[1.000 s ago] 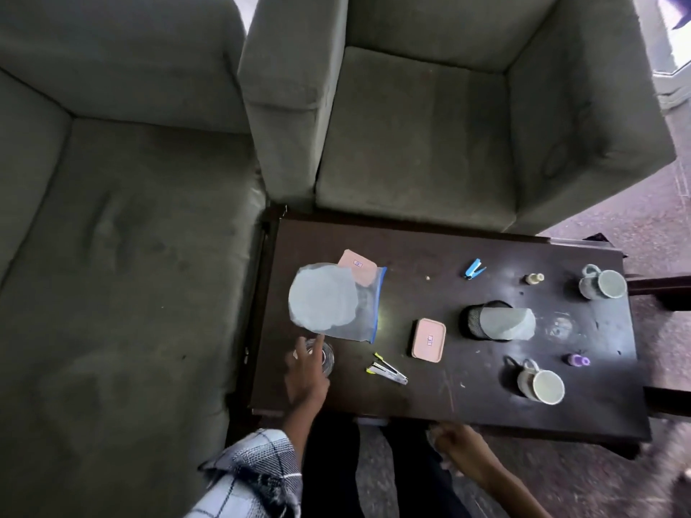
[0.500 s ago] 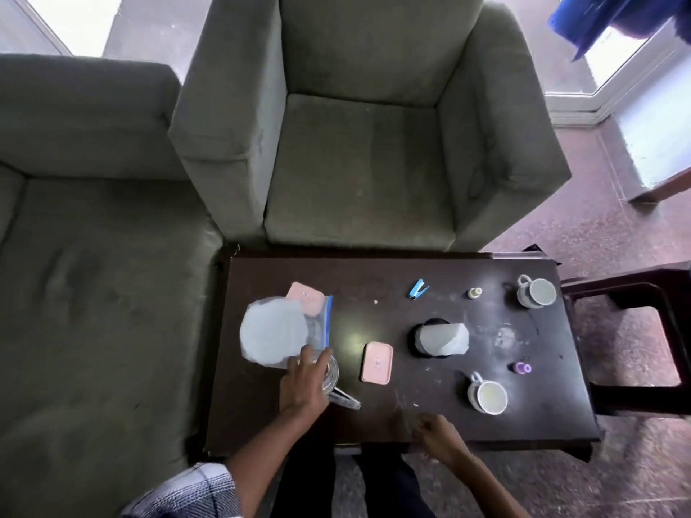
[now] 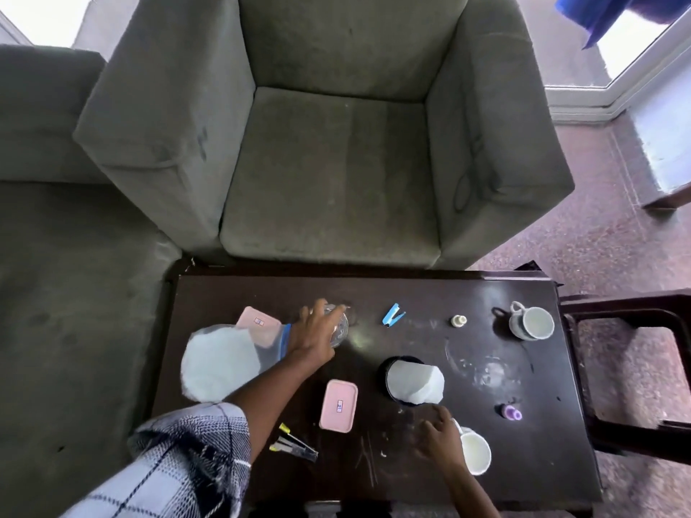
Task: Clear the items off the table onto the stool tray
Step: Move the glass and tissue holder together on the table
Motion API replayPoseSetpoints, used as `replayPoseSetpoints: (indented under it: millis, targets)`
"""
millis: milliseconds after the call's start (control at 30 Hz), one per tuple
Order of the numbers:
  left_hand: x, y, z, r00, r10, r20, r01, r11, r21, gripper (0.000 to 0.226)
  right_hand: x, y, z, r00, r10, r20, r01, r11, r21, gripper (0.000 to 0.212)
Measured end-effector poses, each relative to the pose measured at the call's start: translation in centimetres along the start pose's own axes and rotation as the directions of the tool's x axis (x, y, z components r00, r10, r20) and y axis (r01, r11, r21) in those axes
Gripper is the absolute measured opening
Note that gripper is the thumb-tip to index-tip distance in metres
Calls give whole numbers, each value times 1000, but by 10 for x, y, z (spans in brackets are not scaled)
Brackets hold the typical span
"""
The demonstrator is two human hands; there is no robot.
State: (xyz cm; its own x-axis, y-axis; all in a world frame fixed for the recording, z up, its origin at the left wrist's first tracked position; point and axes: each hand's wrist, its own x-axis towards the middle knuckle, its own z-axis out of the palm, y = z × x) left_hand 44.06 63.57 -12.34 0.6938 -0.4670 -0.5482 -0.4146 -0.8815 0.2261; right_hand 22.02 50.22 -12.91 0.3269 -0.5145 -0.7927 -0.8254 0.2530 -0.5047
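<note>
A grey armchair point(image 3: 329, 173) stands beyond the dark table point(image 3: 430, 293); a clear bag point(image 3: 220, 364) lies on the table's left; just right of it, the left hand point(image 3: 312, 334) curls round a clear glass point(image 3: 339, 327); the right hand point(image 3: 441, 439) lies against the near mug point(image 3: 476, 452), fingers loosely spread, grip impossible to tell; a pink box point(image 3: 338, 405) sits between the arms.

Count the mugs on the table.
2. The far mug stands at the table's far right corner. The near mug sits by the near edge, partly covered by the right hand. None appears hidden.
</note>
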Motion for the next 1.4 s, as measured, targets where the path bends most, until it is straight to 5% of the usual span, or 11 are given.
replayPoseSetpoints:
  millis: [167, 500, 667, 1400]
  targets:
    - [33, 1, 5, 1000, -10, 23, 10, 1000, 10, 78, 20, 7, 1, 999, 38, 28, -43, 980, 196, 9]
    - [48, 0, 8, 999, -27, 25, 28, 999, -28, 91, 40, 1, 9, 997, 11, -73, -4, 995, 99, 11]
    - [33, -12, 20, 994, -111, -14, 104, 963, -248, 112, 44, -25, 22, 996, 0, -93, 6, 997, 74, 9]
    - [28, -28, 14, 986, -158, 50, 165, 920, -354, 80, 90, -128, 74, 992, -92, -81, 99, 991, 94, 17]
